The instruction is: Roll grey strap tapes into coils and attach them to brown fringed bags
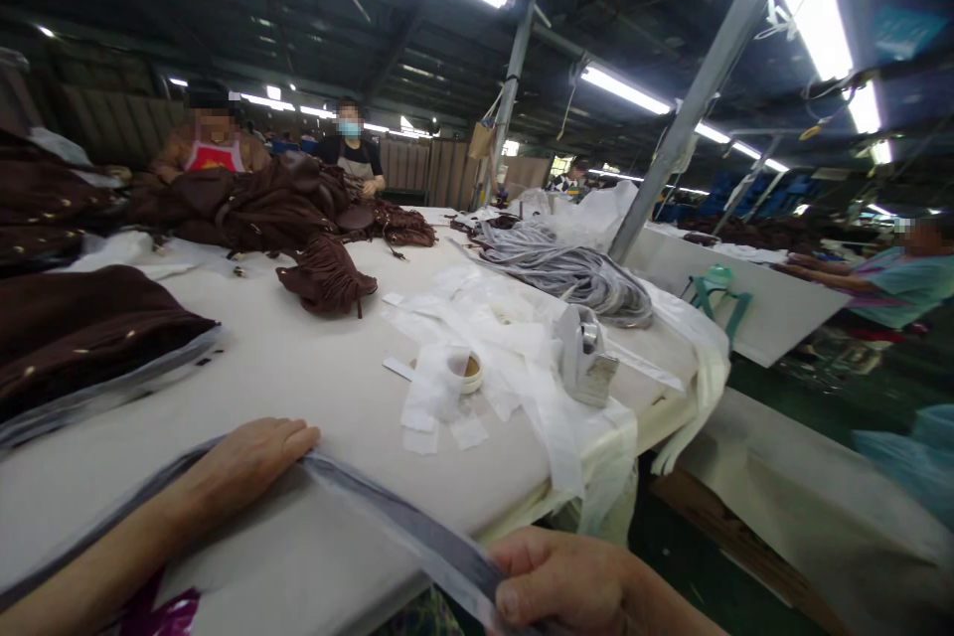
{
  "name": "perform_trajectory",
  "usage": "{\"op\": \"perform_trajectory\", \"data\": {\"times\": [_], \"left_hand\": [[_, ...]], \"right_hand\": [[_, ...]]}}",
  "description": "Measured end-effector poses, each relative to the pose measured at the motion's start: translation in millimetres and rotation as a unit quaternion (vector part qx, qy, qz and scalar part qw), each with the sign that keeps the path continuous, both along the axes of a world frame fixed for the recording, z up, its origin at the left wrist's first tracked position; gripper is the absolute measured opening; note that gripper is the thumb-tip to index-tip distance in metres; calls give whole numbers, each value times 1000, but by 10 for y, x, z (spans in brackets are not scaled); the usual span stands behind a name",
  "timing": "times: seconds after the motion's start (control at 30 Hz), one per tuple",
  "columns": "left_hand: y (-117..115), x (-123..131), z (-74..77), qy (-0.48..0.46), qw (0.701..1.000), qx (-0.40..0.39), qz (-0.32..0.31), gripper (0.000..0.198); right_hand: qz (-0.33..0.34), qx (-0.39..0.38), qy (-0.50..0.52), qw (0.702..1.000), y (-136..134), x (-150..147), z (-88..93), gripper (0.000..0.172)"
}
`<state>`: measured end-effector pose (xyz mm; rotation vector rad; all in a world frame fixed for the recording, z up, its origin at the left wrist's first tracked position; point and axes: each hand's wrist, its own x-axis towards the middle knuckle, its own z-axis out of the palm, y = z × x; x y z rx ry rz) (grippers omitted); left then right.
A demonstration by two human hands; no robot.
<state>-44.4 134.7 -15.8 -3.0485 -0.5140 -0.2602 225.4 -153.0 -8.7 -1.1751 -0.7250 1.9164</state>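
A long grey strap [406,514] in thin, see-through wrapping runs across the near part of the table. Palm down, my left hand [257,457] is closed over it, the strap passing beneath the fingers. My right hand [573,581] pinches the strap between thumb and fingers just off the table's front edge. Between the hands the strap is taut and slopes down to the right. Beyond my left hand lie a roll of tape [471,373] and pieces of white sheet [468,429]. A tape dispenser [588,358] stands to their right.
The white table [245,358] carries dark brown bags [89,328] at left and a small gathered brown bag [326,275] in the middle. Bundled grey straps [573,268] lie beside a metal post [693,99]. Two people stand across the table; another person [894,278] works at right.
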Motion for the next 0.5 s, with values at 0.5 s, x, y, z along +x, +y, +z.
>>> {"op": "perform_trajectory", "data": {"times": [0.5], "left_hand": [[-535,404,444,-249,963,-95,28,30]], "right_hand": [[-93,400,-183,893,1286,-408,195,24]]}}
